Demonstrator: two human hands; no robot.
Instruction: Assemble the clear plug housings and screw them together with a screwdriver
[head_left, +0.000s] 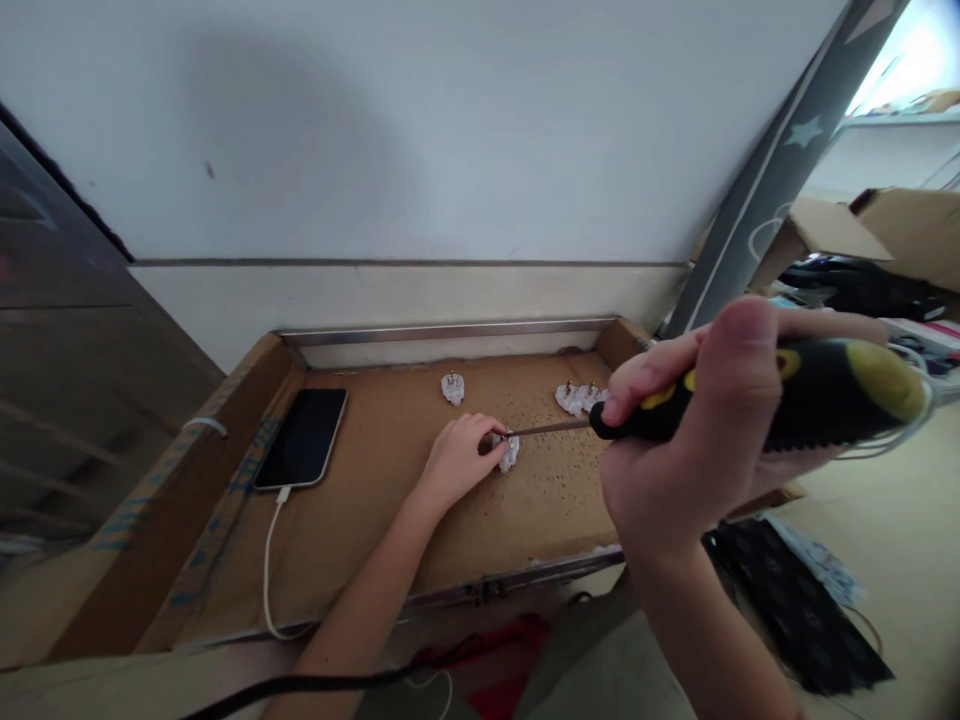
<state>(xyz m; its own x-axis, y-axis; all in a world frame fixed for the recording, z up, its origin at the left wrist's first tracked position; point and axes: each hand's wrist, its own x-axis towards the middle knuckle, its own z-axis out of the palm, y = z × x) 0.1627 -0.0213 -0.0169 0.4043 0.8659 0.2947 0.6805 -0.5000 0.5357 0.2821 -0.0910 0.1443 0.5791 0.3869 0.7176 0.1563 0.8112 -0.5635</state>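
Note:
My right hand [697,440] is wrapped around the black and yellow handle of a screwdriver [817,395]. Its long thin shaft points left, with the tip at a small clear plastic plug piece [508,452] on the cardboard. The fingertips of my left hand [465,445] pinch this piece from the left side, partly covering it. Behind it stands another clear plug piece [452,387] with metal pins upward. More clear pieces with brass-coloured pins [577,397] sit near the screwdriver shaft, partly hidden by my right hand.
The cardboard work surface [390,400] has raised edges and many small dark marks. A phone [302,438] lies at left with a white cable [268,570] plugged in. A black cable [300,684] crosses the front. Cardboard boxes [840,230] and other items stand at right.

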